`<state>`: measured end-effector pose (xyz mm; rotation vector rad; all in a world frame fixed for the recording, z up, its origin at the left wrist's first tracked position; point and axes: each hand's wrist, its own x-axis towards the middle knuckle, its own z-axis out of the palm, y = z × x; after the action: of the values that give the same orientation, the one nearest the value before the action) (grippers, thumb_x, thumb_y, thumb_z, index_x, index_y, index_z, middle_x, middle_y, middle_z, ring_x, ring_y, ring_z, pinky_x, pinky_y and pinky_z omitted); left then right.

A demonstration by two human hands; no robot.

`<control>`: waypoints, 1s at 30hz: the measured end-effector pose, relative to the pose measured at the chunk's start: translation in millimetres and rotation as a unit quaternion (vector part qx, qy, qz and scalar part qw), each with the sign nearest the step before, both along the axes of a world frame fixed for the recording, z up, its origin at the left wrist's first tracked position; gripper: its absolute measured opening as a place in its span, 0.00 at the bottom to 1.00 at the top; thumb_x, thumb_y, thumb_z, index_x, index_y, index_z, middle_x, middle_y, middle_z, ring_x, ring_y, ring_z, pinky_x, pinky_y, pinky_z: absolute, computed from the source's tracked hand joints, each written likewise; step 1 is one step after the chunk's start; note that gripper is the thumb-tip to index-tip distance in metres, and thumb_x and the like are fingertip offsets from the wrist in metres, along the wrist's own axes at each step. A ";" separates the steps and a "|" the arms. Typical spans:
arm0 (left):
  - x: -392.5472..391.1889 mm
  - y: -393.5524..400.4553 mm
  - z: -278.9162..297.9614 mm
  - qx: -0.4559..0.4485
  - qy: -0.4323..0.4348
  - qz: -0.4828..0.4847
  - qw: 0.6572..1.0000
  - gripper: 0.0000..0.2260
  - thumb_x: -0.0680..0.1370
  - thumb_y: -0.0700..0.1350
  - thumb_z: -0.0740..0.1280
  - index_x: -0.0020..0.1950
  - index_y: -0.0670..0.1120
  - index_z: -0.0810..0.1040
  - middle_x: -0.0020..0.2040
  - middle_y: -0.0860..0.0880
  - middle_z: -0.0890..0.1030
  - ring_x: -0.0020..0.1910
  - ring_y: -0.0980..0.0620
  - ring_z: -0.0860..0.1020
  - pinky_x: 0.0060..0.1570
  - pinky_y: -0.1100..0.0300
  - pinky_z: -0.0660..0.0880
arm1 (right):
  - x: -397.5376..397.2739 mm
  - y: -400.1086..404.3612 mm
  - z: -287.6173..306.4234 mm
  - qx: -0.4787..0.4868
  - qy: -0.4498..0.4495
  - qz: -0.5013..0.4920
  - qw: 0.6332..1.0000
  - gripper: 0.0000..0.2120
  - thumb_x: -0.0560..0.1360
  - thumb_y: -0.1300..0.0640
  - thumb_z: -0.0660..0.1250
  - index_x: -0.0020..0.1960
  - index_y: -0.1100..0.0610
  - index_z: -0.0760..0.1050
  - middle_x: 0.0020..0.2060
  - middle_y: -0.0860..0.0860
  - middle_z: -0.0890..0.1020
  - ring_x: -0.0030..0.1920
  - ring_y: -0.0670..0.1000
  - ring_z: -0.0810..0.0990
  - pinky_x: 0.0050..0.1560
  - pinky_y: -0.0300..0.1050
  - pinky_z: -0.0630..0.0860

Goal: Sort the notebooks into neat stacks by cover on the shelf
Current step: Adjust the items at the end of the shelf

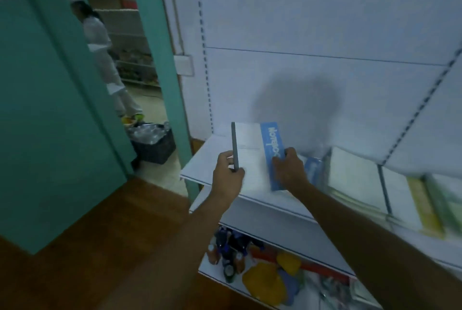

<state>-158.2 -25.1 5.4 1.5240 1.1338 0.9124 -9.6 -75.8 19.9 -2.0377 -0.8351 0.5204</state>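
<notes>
A white notebook [250, 152] with a blue band is held over the white shelf [200, 162], pinched at its grey spine by the left grip [226, 172] and clasped at the blue edge by the right grip [290, 167]. More notebooks [355, 179] are stacked just right. Wooden floor [112, 234] and a teal door [50, 109] are seen left.

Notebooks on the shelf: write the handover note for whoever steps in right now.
Left hand grips the grey spine edge of the blue-banded notebook; right hand grips its blue band.
That notebook is at the left end of the top shelf; whether it rests on the shelf is unclear.
To the right sit a blue-covered pile and yellow-green notebooks, both blurred.
Left: set this one down squarely, then check the other piles.
</notes>
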 end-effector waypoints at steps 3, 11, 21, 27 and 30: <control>41.3 -5.4 -12.9 0.006 0.014 -0.062 0.998 0.18 0.77 0.34 0.64 0.66 0.44 0.68 0.56 0.47 0.76 0.44 0.53 0.75 0.43 0.61 0.73 | 33.6 -24.2 -10.8 -0.019 -0.006 -0.051 0.998 0.14 0.77 0.54 0.62 0.60 0.61 0.68 0.56 0.61 0.78 0.54 0.60 0.78 0.49 0.46 0.70; 103.6 -0.4 -44.0 0.041 0.082 -0.072 0.993 0.15 0.76 0.34 0.66 0.63 0.39 0.73 0.56 0.41 0.80 0.52 0.46 0.78 0.51 0.62 0.72 | 76.4 -35.8 -34.1 -0.085 0.005 -0.080 0.993 0.18 0.72 0.60 0.67 0.61 0.61 0.69 0.53 0.57 0.79 0.54 0.58 0.79 0.46 0.42 0.71; 128.9 37.7 -83.4 0.067 0.181 -0.114 0.975 0.16 0.77 0.35 0.66 0.65 0.42 0.73 0.61 0.43 0.79 0.56 0.47 0.78 0.55 0.61 0.73 | 84.5 -1.5 -78.4 -0.200 -0.037 -0.095 0.974 0.32 0.76 0.58 0.65 0.74 0.62 0.54 0.67 0.58 0.67 0.66 0.58 0.70 0.65 0.52 0.68; 141.5 49.4 -110.9 0.051 0.251 -0.211 0.943 0.20 0.78 0.38 0.64 0.70 0.43 0.68 0.62 0.42 0.77 0.58 0.44 0.77 0.52 0.63 0.69 | 77.8 12.6 -98.8 -0.282 -0.118 -0.069 0.950 0.36 0.77 0.59 0.64 0.76 0.64 0.46 0.69 0.63 0.60 0.67 0.59 0.65 0.65 0.49 0.67; 145.2 55.2 -121.9 0.055 0.284 -0.252 0.924 0.23 0.79 0.40 0.62 0.74 0.47 0.63 0.63 0.40 0.75 0.61 0.43 0.73 0.59 0.56 0.71 | 76.7 17.1 -110.5 -0.334 -0.062 -0.054 0.939 0.38 0.77 0.51 0.64 0.77 0.62 0.46 0.72 0.66 0.53 0.69 0.62 0.63 0.69 0.51 0.63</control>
<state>-13.1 30.0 -116.4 2.1210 1.0035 0.1790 67.1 -58.7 -90.7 -2.7445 -0.6618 0.6820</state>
